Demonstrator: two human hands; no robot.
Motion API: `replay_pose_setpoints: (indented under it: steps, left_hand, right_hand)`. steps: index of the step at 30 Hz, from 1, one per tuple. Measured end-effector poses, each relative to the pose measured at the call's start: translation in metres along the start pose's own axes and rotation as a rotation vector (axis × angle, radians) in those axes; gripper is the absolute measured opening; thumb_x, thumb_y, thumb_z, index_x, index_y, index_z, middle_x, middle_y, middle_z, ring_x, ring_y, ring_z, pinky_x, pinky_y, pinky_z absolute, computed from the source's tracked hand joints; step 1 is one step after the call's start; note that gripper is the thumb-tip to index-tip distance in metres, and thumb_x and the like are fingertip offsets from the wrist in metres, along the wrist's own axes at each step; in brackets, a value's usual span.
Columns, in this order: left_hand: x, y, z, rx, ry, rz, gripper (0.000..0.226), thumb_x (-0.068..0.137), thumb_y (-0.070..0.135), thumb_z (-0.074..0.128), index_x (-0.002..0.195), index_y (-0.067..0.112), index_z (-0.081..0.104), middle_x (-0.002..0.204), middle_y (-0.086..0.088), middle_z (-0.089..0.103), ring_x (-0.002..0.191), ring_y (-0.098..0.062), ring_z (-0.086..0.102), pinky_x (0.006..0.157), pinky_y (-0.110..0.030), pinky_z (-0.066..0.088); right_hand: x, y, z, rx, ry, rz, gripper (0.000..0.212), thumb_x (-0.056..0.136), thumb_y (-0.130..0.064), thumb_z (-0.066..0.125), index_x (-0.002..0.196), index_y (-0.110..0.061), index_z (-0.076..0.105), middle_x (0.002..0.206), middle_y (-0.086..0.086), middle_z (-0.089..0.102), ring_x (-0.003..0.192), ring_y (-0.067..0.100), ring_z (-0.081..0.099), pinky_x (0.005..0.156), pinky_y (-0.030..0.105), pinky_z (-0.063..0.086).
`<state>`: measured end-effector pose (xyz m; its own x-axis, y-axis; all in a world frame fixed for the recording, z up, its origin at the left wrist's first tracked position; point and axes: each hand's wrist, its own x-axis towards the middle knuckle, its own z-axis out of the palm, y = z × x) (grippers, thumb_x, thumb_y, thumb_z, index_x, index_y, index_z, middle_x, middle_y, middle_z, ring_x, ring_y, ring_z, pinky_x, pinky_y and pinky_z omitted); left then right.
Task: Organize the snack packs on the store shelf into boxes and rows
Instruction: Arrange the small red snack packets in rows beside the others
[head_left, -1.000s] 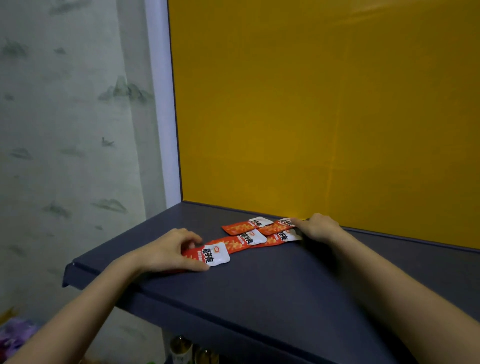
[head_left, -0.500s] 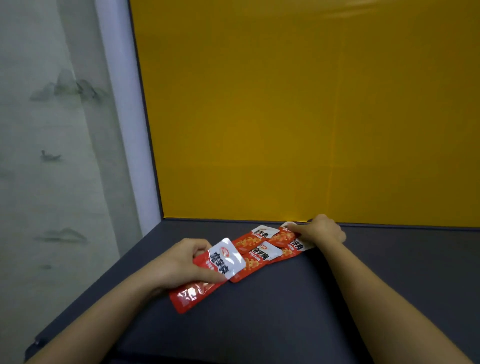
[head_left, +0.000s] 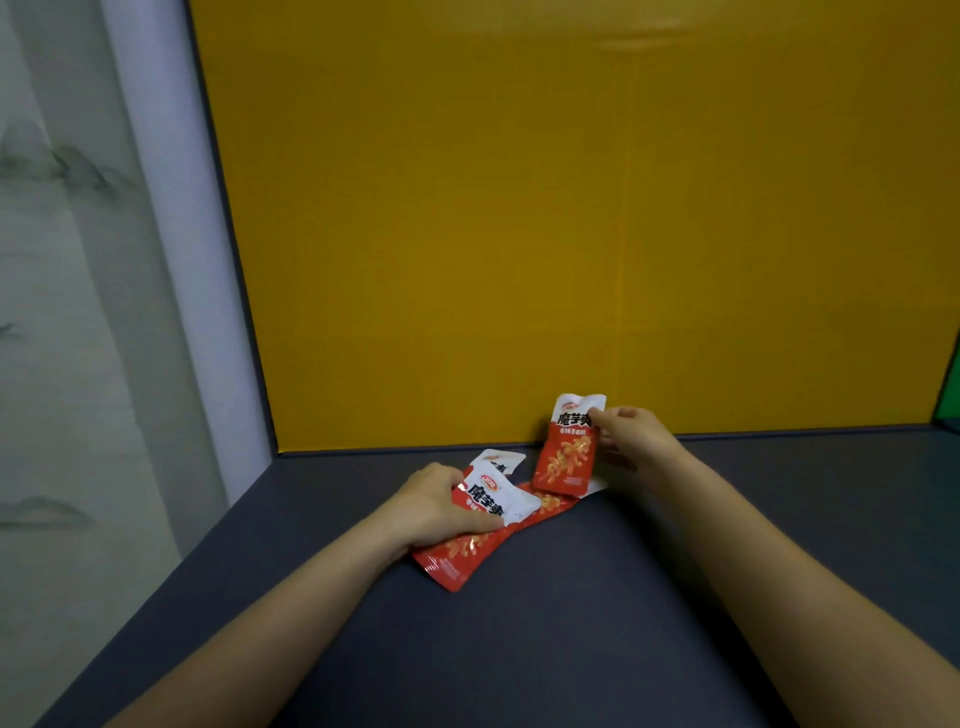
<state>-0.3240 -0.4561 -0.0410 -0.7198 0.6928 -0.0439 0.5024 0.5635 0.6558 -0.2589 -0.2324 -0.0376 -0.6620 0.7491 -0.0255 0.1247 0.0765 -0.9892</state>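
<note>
Several red-and-white snack packs lie on a dark shelf (head_left: 597, 613) near its back wall. My left hand (head_left: 434, 506) grips one pack (head_left: 470, 540) by its white top, the red end pointing toward me. My right hand (head_left: 631, 434) pinches another pack (head_left: 569, 452) at its upper right corner and holds it upright, lifted off the shelf. Under and between these two, other packs (head_left: 545, 503) lie flat and overlapping; a white corner of one (head_left: 498, 461) shows behind my left hand.
A yellow back panel (head_left: 571, 234) closes the shelf at the rear. A white upright post (head_left: 166, 234) stands at the left, with a grey patterned wall beyond it. A green patch (head_left: 948, 395) shows at the far right edge.
My right hand has lifted one pack off the pile and stood it upright. My left hand keeps hold of its pack. The camera has moved closer and turned right.
</note>
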Motion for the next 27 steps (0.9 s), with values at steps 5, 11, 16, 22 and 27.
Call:
replay_pose_setpoints:
  steps: [5,11,16,22,27]
  left_hand:
    - [-0.001,0.002,0.000,0.145,0.030,-0.050,0.064,0.062,0.042,0.082,0.110,0.019,0.048,0.118,0.000,0.054,0.108,-0.017,0.055,0.087,-0.032,0.048]
    - [-0.003,0.007,0.001,0.059,-0.036,-0.095,0.068,0.058,0.030,0.086,0.113,0.020,0.047,0.113,0.000,0.058,0.098,-0.017,0.061,0.083,-0.035,0.054]
    - [-0.009,0.013,0.004,0.203,-0.015,-0.095,0.056,0.067,0.040,0.079,0.112,0.017,0.054,0.110,0.002,0.049,0.101,-0.016,0.055,0.080,-0.029,0.049]
    - [-0.011,0.016,0.004,0.157,-0.031,-0.121,0.062,0.067,0.035,0.080,0.116,0.017,0.044,0.119,-0.002,0.053,0.101,-0.018,0.057,0.081,-0.032,0.051]
    - [-0.009,0.017,-0.001,0.020,-0.057,-0.183,0.082,0.064,0.024,0.084,0.127,0.017,0.034,0.125,-0.005,0.052,0.103,-0.023,0.059,0.084,-0.039,0.054]
  right_hand:
    - [-0.021,0.000,-0.031,0.198,-0.021,0.031,0.026,0.099,-0.017,0.043,0.074,-0.011,0.047,0.075,0.008,0.057,0.066,0.019,0.054,0.064,0.029,0.044]
    - [-0.033,0.015,-0.040,0.103,-0.004,0.075,0.026,0.100,-0.020,0.040,0.078,-0.008,0.049,0.076,0.009,0.060,0.068,0.019,0.057,0.064,0.030,0.044]
    - [-0.030,0.018,-0.039,0.084,-0.003,0.052,0.023,0.100,-0.021,0.041,0.080,-0.010,0.047,0.077,0.008,0.059,0.068,0.017,0.056,0.062,0.028,0.044]
    - [-0.026,0.029,-0.027,-0.035,0.014,0.019,0.020,0.097,-0.025,0.045,0.088,-0.008,0.051,0.097,0.017,0.066,0.088,0.026,0.062,0.084,0.040,0.049]
    - [-0.028,0.033,-0.022,-0.044,0.035,0.018,0.019,0.096,-0.027,0.046,0.084,-0.012,0.049,0.103,0.017,0.066,0.094,0.029,0.064,0.081,0.039,0.049]
